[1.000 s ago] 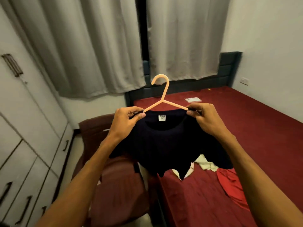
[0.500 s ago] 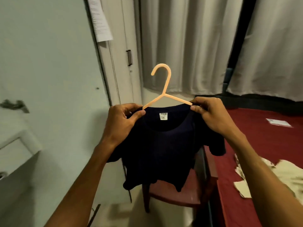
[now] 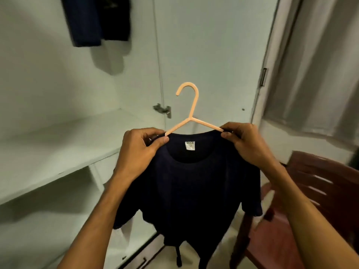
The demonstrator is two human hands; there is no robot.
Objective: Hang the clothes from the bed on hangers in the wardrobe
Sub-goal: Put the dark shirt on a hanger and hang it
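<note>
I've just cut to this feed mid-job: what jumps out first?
A peach hanger stands dead centre, carrying a dark shirt, with the left grip and right grip pinching its shoulders. Behind is the open wardrobe, dark clothes hanging at its top left. A red chair sits at the lower right.

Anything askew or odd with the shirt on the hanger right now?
Nothing stands out: the dark shirt sits centred on the peach hanger, hook upright, left hand and right hand pinching its shoulders.

Left forearm (image 3: 93,220) and right forearm (image 3: 303,214) — bare from wrist to frame edge; left hand (image 3: 139,150) and right hand (image 3: 246,144) likewise bare.
</note>
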